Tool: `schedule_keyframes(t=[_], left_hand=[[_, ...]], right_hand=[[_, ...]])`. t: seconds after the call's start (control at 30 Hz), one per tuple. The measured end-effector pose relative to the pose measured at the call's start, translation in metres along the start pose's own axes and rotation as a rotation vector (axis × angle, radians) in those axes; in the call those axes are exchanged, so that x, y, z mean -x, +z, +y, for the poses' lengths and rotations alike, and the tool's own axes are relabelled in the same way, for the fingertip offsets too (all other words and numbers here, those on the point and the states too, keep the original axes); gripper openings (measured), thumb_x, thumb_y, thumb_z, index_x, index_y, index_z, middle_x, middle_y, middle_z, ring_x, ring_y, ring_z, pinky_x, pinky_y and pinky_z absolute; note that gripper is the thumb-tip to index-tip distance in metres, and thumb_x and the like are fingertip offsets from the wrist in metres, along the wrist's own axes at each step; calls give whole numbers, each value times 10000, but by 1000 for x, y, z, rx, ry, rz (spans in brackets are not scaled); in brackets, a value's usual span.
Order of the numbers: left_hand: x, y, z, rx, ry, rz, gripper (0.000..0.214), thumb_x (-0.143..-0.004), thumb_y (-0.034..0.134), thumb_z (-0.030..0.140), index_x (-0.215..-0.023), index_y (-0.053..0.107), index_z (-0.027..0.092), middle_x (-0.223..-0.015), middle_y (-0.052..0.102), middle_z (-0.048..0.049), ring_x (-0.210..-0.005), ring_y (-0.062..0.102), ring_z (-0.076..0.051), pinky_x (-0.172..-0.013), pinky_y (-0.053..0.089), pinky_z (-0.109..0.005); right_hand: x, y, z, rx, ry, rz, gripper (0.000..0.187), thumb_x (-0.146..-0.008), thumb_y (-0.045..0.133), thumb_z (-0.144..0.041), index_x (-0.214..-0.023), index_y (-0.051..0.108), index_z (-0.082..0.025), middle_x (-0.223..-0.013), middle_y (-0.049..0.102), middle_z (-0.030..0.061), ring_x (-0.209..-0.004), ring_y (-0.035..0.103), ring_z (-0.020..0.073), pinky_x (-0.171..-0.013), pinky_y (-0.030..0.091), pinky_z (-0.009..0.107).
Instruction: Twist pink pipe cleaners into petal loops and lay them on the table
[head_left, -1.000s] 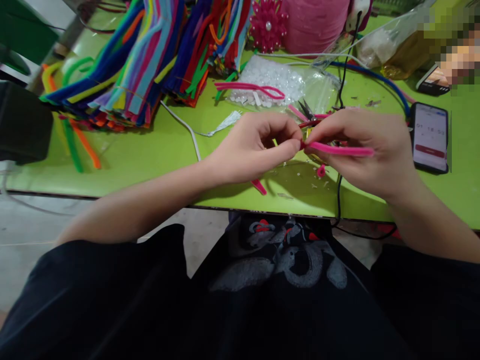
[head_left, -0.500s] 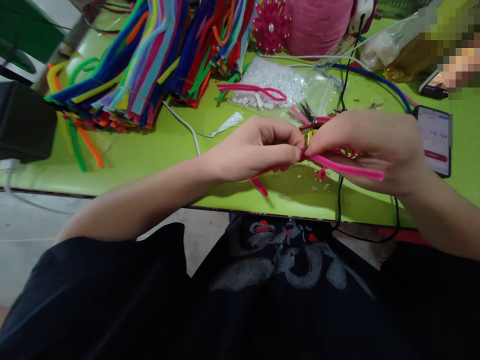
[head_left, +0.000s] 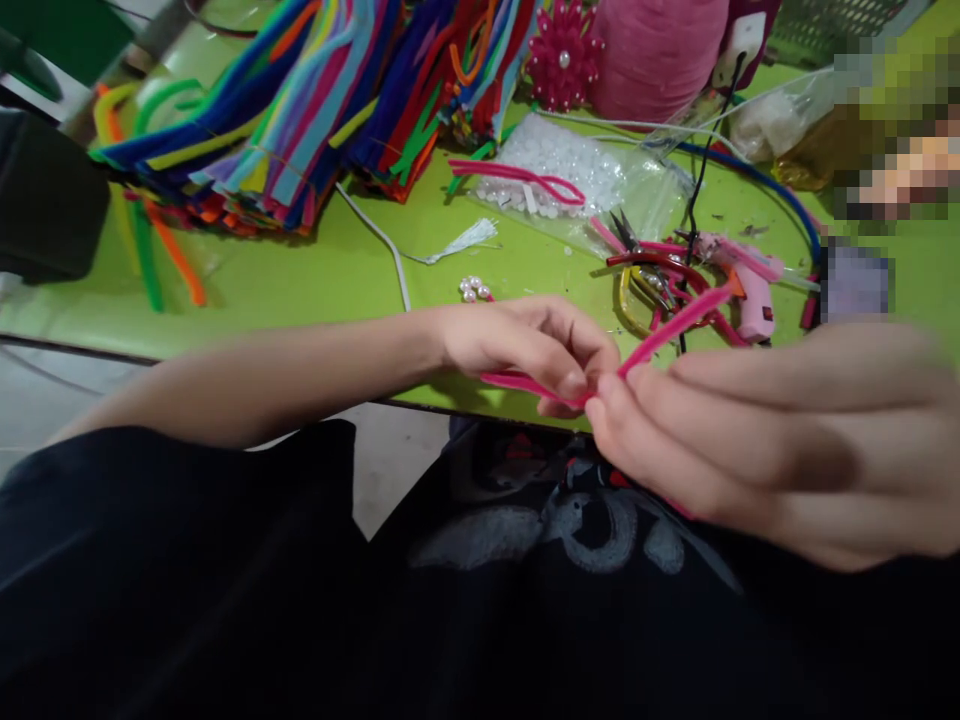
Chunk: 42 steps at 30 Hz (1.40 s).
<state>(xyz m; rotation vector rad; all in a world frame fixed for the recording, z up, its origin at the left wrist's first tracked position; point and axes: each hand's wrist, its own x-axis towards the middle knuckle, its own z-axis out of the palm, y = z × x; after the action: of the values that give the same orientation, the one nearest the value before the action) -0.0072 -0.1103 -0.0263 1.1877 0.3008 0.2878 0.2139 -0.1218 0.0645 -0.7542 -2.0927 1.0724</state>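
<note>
Pink pipe cleaners (head_left: 679, 322) are pinched between both hands just above the near edge of the green table (head_left: 315, 290). My left hand (head_left: 525, 345) grips them with thumb and curled fingers, and one strand sticks out under its palm. My right hand (head_left: 757, 430) closes thumb and fingertips on them right beside the left fingertips; one end rises past it towards the back right. The join between the strands is covered by fingers. Beyond the hands lie pliers (head_left: 637, 262) with red and yellow handles and a pink glue gun (head_left: 750, 295).
Bundles of colourful pipe cleaners (head_left: 285, 130) lie at the back left. A bag of white beads (head_left: 555, 165) has a pink pipe cleaner loop (head_left: 517, 178) on top. Behind stand a pink flower (head_left: 564, 58) and a pink roll (head_left: 660, 55). A black cord (head_left: 697, 190) crosses the table.
Both hands have come nearer to my body, the right one swinging round to the right. The pink strand now points up and away, and the pliers and glue gun are uncovered.
</note>
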Motion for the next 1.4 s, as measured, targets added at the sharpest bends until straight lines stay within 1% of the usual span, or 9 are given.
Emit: schedule_keyframes(t=[0.17,0.3,0.4,0.5,0.77,1.0,1.2,1.33,1.4], left_hand=[[-5,-7,-2,127,-131,-293,198,-714,1003,166,-659,821,219,-575,646,-14,-484,532,-133,-394,449,-204],[1,-11,-3,105,-122,-260,189,-741,992,179,-673,821,222,-573,650,-26,-516,578,-164,-421,486,-234],[5,-12,-3,31,12,31,193,-779,988,257,-734,802,229,-642,705,-26,-515,596,-156,-446,501,-254],[2,-9,-5,-74,194,384,278,-818,980,336,-763,729,227,-670,661,8,-518,548,-111,-446,420,-235],[-7,1,-16,-449,350,718,247,-962,883,408,-872,736,231,-774,676,-6,-611,542,-112,-518,437,-264],[-9,6,-23,-616,403,816,237,-1016,811,388,-870,733,219,-738,673,6,-603,565,-112,-540,448,-276],[-1,0,-17,-805,352,750,376,-1097,756,539,-897,764,221,-805,734,-25,-690,643,-140,-616,508,-295],[6,-15,-6,-1416,739,857,221,-1112,716,437,-1068,803,238,-929,780,-54,-865,722,-192,-793,598,-338],[8,-20,-1,-1684,932,783,183,-1117,699,380,-1182,806,247,-1053,821,-71,-960,761,-227,-872,616,-381]], right_hand=[[-1,4,5,243,-490,-584,250,-912,939,-232,-810,823,-429,-1038,868,-120,-830,825,142,-710,755,237],[1,12,10,288,-386,-304,121,-1008,880,-340,-990,860,-459,-1042,853,-66,-966,841,187,-805,762,277],[4,26,14,334,-158,-31,162,-1015,892,-417,-1175,871,-433,-1108,853,2,-1096,843,256,-862,772,359],[7,33,21,304,-83,54,226,-1006,913,-472,-1214,863,-400,-1105,849,33,-1106,839,273,-875,765,384],[23,-15,53,15,53,281,236,-1049,880,-522,-1071,887,-287,-988,848,68,-944,822,216,-873,716,350],[30,5,53,375,40,115,56,-1017,826,-288,-972,852,-268,-921,849,37,-799,776,238,-767,624,415],[28,14,68,210,158,151,121,-993,871,-292,-881,843,-254,-746,757,0,-644,653,183,-664,549,364],[24,1,73,187,170,66,135,-936,928,-270,-834,841,-262,-716,756,-1,-654,665,191,-720,580,373],[19,-5,73,252,149,-2,99,-902,929,-219,-844,861,-263,-704,756,-4,-646,657,189,-725,566,371]])
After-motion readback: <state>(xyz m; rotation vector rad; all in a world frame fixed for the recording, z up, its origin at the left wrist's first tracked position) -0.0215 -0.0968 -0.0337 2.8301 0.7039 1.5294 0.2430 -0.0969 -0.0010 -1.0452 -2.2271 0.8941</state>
